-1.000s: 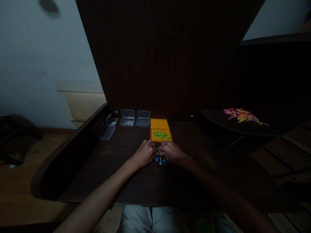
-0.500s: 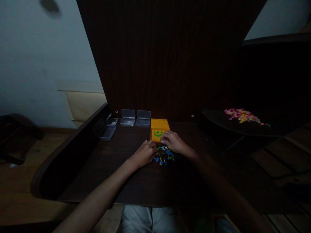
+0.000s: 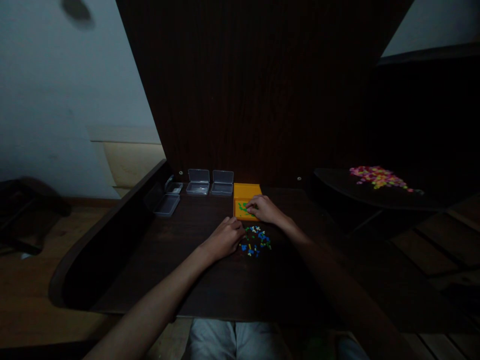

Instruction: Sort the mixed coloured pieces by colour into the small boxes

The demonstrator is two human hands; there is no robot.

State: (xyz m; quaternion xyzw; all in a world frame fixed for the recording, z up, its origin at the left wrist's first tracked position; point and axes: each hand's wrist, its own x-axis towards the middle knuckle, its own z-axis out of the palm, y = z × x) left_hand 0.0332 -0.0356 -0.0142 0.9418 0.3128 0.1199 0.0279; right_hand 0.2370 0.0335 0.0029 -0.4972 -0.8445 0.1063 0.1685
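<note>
An open yellow box lies on the dark table, with several small green pieces in its near half. Over that half is my right hand, its fingertips pinched together among the green pieces; whatever they hold is too small to make out. My left hand rests on the table just in front of the box, fingers curled in. Beside its fingertips is a loose pile of small blue, white, green and yellow pieces. What is under the left fingers is hidden.
Clear plastic boxes with raised lids stand along the back left of the table. A raised side panel bounds the left. On a dark surface at the right lies a heap of pink, red and yellow pieces.
My right hand has moved slightly up and inward, from the near right edge of the yellow box to over the green pieces. My left hand stays in about the same place.
</note>
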